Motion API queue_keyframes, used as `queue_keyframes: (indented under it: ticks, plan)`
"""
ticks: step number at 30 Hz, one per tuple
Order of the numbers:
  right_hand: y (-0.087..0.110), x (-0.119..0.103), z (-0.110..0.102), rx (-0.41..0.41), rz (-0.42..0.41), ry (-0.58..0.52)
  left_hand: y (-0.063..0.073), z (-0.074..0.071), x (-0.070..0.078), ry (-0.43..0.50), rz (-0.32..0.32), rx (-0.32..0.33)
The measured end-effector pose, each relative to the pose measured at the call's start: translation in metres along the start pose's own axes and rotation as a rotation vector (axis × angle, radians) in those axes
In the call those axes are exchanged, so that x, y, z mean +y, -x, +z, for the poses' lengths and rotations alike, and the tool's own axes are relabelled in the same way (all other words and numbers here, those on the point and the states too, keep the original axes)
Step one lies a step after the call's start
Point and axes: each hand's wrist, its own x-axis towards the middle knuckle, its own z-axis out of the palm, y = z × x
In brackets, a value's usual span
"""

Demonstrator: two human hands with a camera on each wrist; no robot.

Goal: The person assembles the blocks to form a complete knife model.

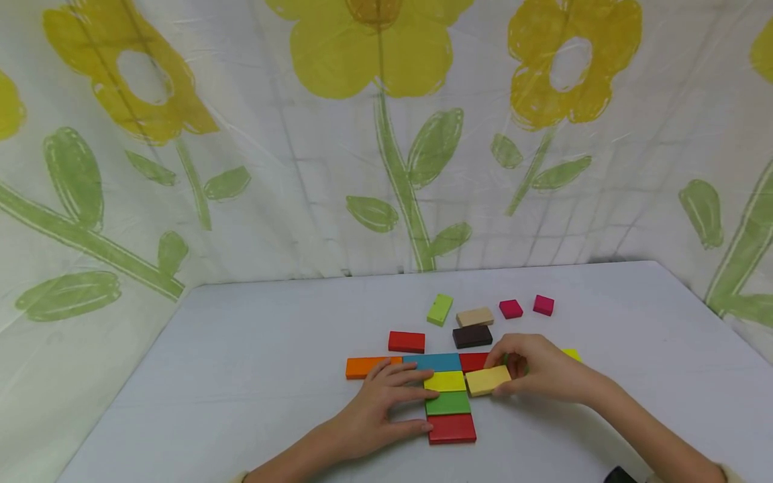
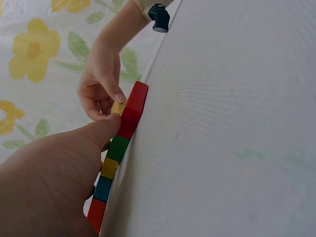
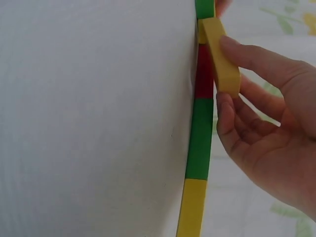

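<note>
My right hand (image 1: 537, 365) pinches a pale yellow block (image 1: 488, 381) between thumb and fingers. In the right wrist view, that block is tilted, just over the row of blocks. The left hand (image 1: 386, 410) lies with fingers extended, its fingertips on a column made of a yellow block (image 1: 447, 381), a green block (image 1: 448, 403) and a red block (image 1: 452, 428). Above the column runs a row with an orange block (image 1: 362, 367), a blue block (image 1: 437, 362) and a red block (image 1: 473, 361). Farther right, the row's green block (image 3: 200, 138) and yellow block (image 3: 191, 210) are mostly hidden by my right hand in the head view.
Loose blocks lie behind the row: a red block (image 1: 406, 341), a dark brown block (image 1: 473, 337), a beige block (image 1: 475, 316), a lime block (image 1: 439, 310) and two crimson blocks (image 1: 510, 309). A flower-print curtain (image 1: 272, 168) hangs behind the white table (image 1: 241, 349).
</note>
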Motion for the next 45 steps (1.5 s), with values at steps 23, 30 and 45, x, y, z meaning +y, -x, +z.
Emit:
queue_keyframes:
  ticks: [23,30,45]
  plan:
    - [-0.0008,0.0008,0.0027,-0.029,0.029,0.024,-0.0011,0.0022,-0.0042,-0.002,0.005,-0.002]
    - [-0.0026,-0.0015,0.0035,-0.018,0.039,0.054,-0.0010,0.0017,-0.0035,0.003,0.001,-0.007]
    - [-0.0040,-0.0034,0.0067,0.005,0.025,0.082,-0.0008,0.0015,-0.0033,0.005,0.003,-0.006]
